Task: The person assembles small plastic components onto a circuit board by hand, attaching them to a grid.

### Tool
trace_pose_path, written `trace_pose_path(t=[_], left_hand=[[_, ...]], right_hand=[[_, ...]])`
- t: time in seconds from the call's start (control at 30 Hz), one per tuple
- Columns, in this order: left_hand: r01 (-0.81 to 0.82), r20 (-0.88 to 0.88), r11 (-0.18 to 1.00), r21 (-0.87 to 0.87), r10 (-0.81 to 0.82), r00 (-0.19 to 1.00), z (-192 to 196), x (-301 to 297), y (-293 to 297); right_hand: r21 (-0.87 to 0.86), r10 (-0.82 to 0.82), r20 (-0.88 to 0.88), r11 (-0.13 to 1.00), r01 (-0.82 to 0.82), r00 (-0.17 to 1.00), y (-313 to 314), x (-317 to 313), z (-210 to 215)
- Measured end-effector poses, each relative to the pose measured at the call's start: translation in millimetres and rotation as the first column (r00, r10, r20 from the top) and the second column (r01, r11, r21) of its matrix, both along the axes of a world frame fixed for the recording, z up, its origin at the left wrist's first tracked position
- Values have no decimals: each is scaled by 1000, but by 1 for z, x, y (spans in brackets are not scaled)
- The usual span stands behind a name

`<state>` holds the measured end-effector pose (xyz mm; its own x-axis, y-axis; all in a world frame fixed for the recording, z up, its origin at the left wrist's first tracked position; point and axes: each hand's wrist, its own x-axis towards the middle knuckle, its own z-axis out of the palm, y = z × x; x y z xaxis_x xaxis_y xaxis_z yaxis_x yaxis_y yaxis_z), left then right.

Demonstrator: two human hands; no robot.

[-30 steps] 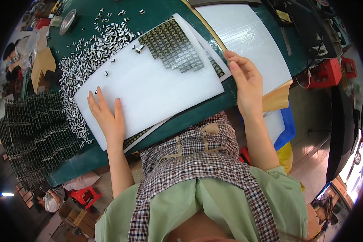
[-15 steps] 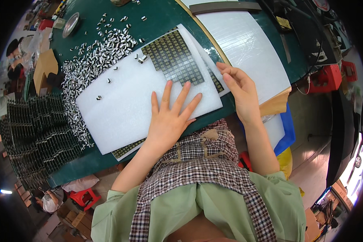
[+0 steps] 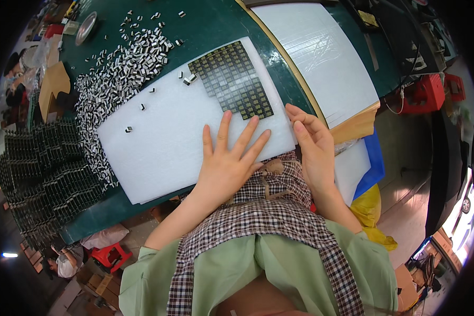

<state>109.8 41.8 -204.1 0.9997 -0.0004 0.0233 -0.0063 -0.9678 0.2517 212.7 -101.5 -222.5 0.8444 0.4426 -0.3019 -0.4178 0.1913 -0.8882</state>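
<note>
Sheet: white foam sheet (image 3: 174, 142) lies flat on the green table (image 3: 231, 21), its near edge overhanging toward the person.
Left hand: left hand (image 3: 227, 163) rests palm down on the sheet's near right part, fingers spread, gripping nothing.
Right hand: right hand (image 3: 313, 145) is at the sheet's right corner, fingers curled at the edge; whether they pinch it cannot be told.
Grid: dark grid of small parts (image 3: 231, 79) sits on the sheet's far right part.
Loose parts: heap of small black-and-white pieces (image 3: 121, 79) lies along the sheet's far left edge.
Trays: stacked dark trays (image 3: 42, 174) stand left of the sheet.
Second sheet: another white sheet (image 3: 321, 58) lies right of the first.
</note>
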Motion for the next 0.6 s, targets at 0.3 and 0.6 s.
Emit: trace_pose_path(t=[0.3, 0.6], left_hand=[[-9, 183, 996, -90, 25, 983, 13, 62, 10], [141, 266, 907, 396, -261, 928, 5, 54, -15]], right_hand=[[-140, 20, 94, 990, -6, 995, 4, 33, 6], [-241, -29, 355, 963, 121, 934, 21, 57, -19]])
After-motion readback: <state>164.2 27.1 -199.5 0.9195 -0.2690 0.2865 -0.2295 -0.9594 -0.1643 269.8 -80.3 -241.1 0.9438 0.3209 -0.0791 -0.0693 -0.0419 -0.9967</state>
